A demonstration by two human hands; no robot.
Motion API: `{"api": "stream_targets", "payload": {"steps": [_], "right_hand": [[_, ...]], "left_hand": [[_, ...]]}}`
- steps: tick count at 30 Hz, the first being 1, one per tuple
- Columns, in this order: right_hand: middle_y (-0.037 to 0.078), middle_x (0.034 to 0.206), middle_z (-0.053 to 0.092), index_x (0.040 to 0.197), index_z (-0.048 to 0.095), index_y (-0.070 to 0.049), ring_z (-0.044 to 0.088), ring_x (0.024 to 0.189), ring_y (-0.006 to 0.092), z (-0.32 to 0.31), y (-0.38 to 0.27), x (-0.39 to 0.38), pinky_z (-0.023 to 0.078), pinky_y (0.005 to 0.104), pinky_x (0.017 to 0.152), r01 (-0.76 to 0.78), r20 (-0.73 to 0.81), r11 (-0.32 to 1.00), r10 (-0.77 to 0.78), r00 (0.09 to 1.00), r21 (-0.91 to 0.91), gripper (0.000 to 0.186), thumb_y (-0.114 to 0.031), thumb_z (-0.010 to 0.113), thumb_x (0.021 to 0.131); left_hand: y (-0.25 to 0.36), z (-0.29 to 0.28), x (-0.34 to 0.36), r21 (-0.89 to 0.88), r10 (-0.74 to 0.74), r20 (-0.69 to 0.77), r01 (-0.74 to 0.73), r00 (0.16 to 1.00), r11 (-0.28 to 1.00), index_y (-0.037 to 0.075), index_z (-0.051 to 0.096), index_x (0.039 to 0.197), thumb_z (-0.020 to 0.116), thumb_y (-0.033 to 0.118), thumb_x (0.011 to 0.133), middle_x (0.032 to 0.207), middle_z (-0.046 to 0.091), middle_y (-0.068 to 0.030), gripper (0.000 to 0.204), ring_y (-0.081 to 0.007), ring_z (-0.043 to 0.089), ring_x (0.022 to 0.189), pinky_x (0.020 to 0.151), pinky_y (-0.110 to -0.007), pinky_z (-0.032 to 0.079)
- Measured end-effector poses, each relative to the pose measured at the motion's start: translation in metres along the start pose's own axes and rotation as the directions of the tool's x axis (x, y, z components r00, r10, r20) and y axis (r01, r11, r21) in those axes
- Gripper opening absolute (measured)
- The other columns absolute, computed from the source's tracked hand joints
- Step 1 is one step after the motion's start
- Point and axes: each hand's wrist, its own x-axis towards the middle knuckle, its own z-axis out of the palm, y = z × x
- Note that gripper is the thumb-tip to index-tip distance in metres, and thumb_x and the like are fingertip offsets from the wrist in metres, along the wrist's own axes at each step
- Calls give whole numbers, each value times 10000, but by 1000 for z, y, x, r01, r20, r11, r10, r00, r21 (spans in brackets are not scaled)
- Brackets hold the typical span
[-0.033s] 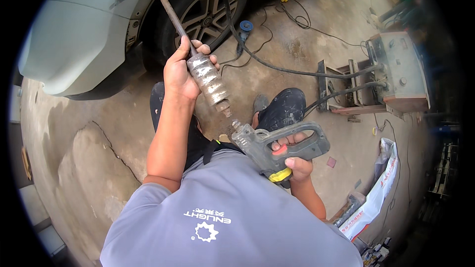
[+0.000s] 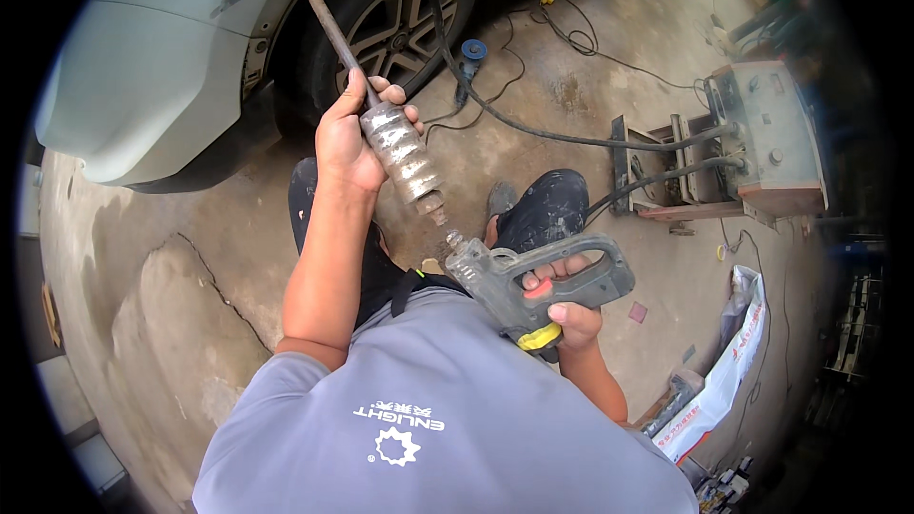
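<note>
My left hand [image 2: 354, 138] grips a long metal slide hammer, around where its thin rod [image 2: 326, 14] enters a heavy ribbed cylinder [image 2: 400, 152]. The rod points up toward the pale car body. In my right hand [image 2: 571, 324] is a dark grey gun-shaped tool [image 2: 490, 281] with a loop handle, red trigger and yellow band, my fingers wrapped around its grip. The hammer's short lower stub sits just above and left of the gun's metal nose [image 2: 457, 243], in line with it; whether they touch is hard to tell.
A car panel [image 2: 152, 67] and wheel [image 2: 400, 33] stand ahead. A blue-topped tool [image 2: 473, 55] and cables lie on the concrete. A metal machine [image 2: 771, 143] on a frame stands right, with thick cables attached. A white plastic package [image 2: 714, 381] lies lower right; my knees are bent below me.
</note>
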Motion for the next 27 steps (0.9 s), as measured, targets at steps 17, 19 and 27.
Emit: {"api": "stream_targets", "payload": {"steps": [17, 19, 27], "right_hand": [[-10, 926, 401, 901, 402, -183, 435, 878, 157, 14, -1, 2, 453, 349, 907, 41, -24, 997, -40, 999, 60, 408, -38, 666, 626], [-2, 929, 405, 905, 405, -180, 440, 882, 162, 14, -1, 2, 455, 348, 911, 48, -20, 997, -47, 999, 55, 410, -42, 674, 629], [9, 925, 409, 866, 388, -184, 440, 886, 159, 14, 0, 2, 455, 339, 914, 57, -1, 992, -57, 998, 109, 418, -57, 709, 631]], "left_hand": [[-6, 8, 0, 21, 46, -120, -44, 992, 999, 101, 566, 981, 523, 433, 1061, 840, 646, -93, 345, -334, 662, 730, 661, -506, 573], [-6, 7, -1, 0, 34, -123, -34, 992, 999, 101, 567, 983, 519, 430, 1063, 843, 645, -94, 342, -334, 660, 732, 660, -506, 572], [-6, 6, 1, -43, 33, -73, -37, 997, 998, 115, 569, 977, 521, 442, 1060, 853, 645, -79, 340, -323, 654, 736, 657, -505, 571]]}}
